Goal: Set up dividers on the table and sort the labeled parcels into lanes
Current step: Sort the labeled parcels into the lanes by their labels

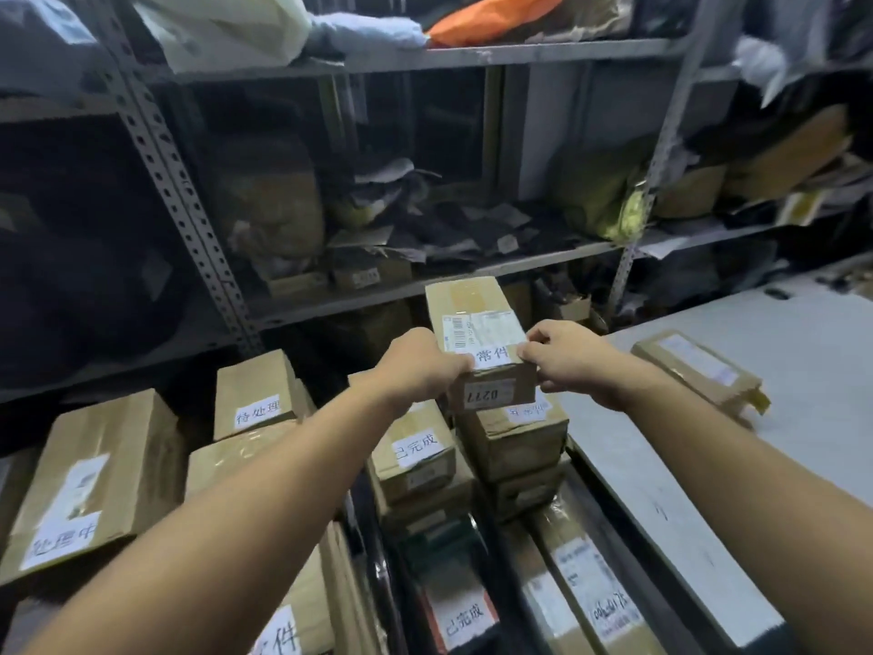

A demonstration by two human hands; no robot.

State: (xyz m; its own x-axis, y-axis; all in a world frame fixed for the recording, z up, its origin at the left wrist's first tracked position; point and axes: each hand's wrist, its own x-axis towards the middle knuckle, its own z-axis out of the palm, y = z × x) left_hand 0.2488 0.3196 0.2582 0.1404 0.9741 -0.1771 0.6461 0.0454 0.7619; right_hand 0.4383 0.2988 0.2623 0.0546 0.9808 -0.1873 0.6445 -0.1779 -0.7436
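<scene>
**Kid:** What are the two hands doing in the head camera picture?

**Helper:** They hold one brown box [477, 333] between them. The left hand [418, 366] grips its left side with curled fingers. The right hand [564, 359] pinches its right side.

**Kid:** Where is that box?

**Helper:** It sits at the top of a stack of boxes [515, 442], in front of the metal shelves [472, 276]. I cannot tell if it rests on the stack or is just above it. It has a white label [491, 356] on top and a small number sticker [489, 394] on the near end.

**Kid:** Are there more boxes?

**Helper:** Yes. A big labeled box [94, 479] lies far left. Another labeled box [255, 394] stands behind it. One box [413, 453] is just beside the stack, under the left wrist.

**Kid:** And on the right?

**Helper:** A grey table [779, 394] is there. One flat parcel [699, 371] lies on it, near the right arm.
</scene>
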